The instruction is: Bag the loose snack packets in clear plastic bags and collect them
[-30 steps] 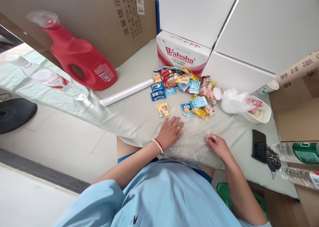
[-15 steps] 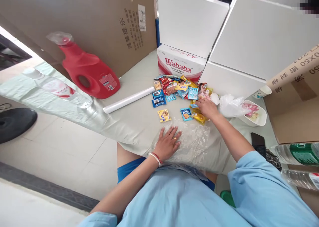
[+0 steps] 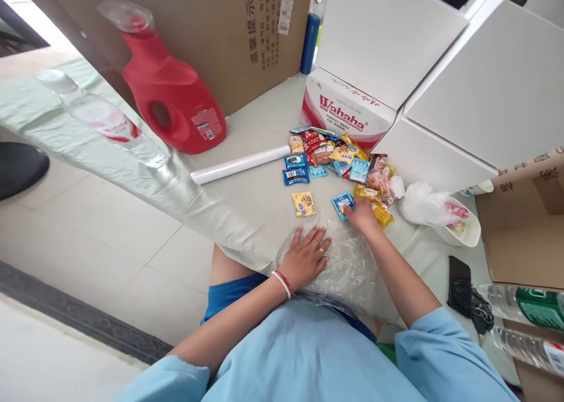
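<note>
My left hand (image 3: 305, 256) lies flat with fingers spread on a crumpled clear plastic bag (image 3: 352, 264) at the table's front edge. At the right edge of a small blue snack packet (image 3: 341, 204), my right hand (image 3: 363, 215) has thumb and fingers closed on it; part of the grip is hidden. Yellow-wrapped snacks (image 3: 382, 215) lie just beside that hand. Left of the blue packet is a separate yellow cookie packet (image 3: 304, 204). Behind them spreads a heap of mixed snack packets (image 3: 324, 153), with dark blue packets (image 3: 296, 176) at its left side.
A white roll (image 3: 240, 165), a red jug (image 3: 176, 102) and a water bottle (image 3: 108, 123) lie left. White boxes and a Wahaha carton (image 3: 343, 117) stand behind. On the right are a white plastic bag (image 3: 425, 204), a bowl (image 3: 469, 228), a phone (image 3: 459, 284) and bottles (image 3: 533, 305).
My right hand has come back toward me from the heap to the blue snack packet. My left hand stays on the clear bag. The view has shifted and turned slightly.
</note>
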`<state>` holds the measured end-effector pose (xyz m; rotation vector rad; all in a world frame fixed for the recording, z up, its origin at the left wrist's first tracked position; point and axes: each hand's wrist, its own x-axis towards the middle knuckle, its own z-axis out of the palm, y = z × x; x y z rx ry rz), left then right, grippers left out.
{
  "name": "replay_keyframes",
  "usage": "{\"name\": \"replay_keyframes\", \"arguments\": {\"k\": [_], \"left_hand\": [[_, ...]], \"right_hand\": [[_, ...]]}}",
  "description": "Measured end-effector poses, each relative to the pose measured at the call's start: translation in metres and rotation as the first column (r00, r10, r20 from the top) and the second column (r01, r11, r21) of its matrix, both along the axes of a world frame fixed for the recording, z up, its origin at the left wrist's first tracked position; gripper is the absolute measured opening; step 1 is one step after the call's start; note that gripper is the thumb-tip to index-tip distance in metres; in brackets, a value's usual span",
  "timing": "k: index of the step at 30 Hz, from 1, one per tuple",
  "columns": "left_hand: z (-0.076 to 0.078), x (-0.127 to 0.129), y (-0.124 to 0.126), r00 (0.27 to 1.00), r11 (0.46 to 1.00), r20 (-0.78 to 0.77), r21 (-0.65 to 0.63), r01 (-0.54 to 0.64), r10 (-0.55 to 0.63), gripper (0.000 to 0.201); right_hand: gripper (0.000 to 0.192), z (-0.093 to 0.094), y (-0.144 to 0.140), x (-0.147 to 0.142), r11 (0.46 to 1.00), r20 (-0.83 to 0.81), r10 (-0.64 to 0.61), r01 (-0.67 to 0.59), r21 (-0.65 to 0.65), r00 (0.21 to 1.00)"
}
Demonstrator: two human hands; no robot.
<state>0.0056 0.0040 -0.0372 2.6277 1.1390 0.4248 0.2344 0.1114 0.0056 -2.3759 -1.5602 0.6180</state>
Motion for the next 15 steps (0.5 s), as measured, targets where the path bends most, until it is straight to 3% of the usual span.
{"name": "replay_keyframes", "arguments": {"k": [5,7,11,15], "left_hand": [[-0.001,-0.002,0.000,1.000,1.000,0.030,-0.003,0.007,-0.007,0.050],[-0.001,-0.003,0.000,0.999,1.000,0.039,-0.008,0.017,-0.017,0.050],[0.000,-0.005,0.000,0.999,1.000,0.048,-0.014,0.024,-0.024,0.050],[0.000,-0.006,0.001,0.998,0.999,0.048,-0.012,0.041,-0.040,0.049]], "right_hand": [[0.065,-0.002,0.009,-0.007,0.999,0.245,0.026,-0.014,-0.050,0.969],[0.060,-0.003,0.013,-0.004,0.999,0.208,0.027,-0.021,-0.030,0.978],[0.032,0.003,0.023,0.002,0.993,0.074,0.111,-0.113,0.025,0.991],[0.028,0.010,0.055,-0.018,0.963,-0.093,0.208,-0.187,0.194,0.974]]}}
